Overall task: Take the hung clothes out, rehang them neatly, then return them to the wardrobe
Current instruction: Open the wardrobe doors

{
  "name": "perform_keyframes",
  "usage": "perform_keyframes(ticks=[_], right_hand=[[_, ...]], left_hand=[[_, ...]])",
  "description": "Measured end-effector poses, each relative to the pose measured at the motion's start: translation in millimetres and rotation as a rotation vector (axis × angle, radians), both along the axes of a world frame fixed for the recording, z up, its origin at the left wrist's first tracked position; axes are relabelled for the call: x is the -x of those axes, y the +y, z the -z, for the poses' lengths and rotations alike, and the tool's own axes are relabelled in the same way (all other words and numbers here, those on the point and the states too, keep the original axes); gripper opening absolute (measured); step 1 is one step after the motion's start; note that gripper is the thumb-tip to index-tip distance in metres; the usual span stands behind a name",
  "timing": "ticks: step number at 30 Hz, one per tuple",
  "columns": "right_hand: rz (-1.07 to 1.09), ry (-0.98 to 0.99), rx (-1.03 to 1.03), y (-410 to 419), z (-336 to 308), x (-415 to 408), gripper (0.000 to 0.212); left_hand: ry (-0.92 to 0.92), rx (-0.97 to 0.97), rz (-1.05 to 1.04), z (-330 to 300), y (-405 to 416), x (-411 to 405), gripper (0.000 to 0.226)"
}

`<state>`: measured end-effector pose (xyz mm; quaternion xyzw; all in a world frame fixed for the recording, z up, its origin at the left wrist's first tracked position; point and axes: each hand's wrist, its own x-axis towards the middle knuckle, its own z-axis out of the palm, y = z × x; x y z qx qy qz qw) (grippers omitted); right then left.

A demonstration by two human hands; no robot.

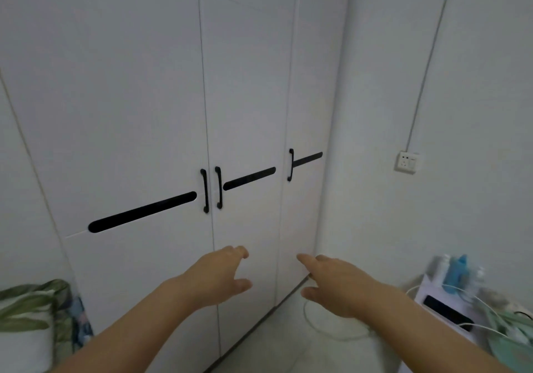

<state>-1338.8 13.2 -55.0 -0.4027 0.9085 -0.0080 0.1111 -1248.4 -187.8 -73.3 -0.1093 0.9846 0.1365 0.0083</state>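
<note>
Straight ahead: wardrobe [138, 98], white, all doors shut; hung clothes presumably inside, not visible. Doors stand tall, long axis vertical, faces toward the viewer. Paired black handles [204, 191], upright, flank the centre seam; a third sits further right.
Below the handles: left hand [219, 274] and right hand [334, 283], apart, fingers loosely spread, holding nothing, short of the doors, likely raised to open them.
Right wall: socket [406, 162] with cable. Lower left: leaf-print bag [31, 306]. Lower right: white stand with bottles, blurred.
</note>
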Motion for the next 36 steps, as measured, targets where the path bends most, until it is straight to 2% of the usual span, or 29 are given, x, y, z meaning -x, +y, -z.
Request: perform_keyframes(ticks=[5,13,24,32,36], right_hand=[[-0.063,-0.014,-0.039,-30.0,7.0,62.3,0.053],[-0.157,0.084,-0.049,-122.9,9.0,167.4,0.046],[-0.406,0.2,0.168,-250.7,17.6,263.0,0.029],[-0.653,0.141,0.26,-317.2,35.6,308.1,0.045],[-0.751,0.065,0.273,-339.6,46.7,317.3,0.058]], left_hand=[[-0.012,0.014,-0.075,0.7,-29.6,51.9,0.059],[0.025,0.031,-0.204,1.7,-110.4,139.0,0.059],[0.112,0.114,-0.439,4.2,-183.3,210.7,0.049],[0.298,0.036,-0.822,28.2,-197.1,250.6,0.05],[0.431,-0.089,-0.979,39.5,-204.2,267.5,0.058]])
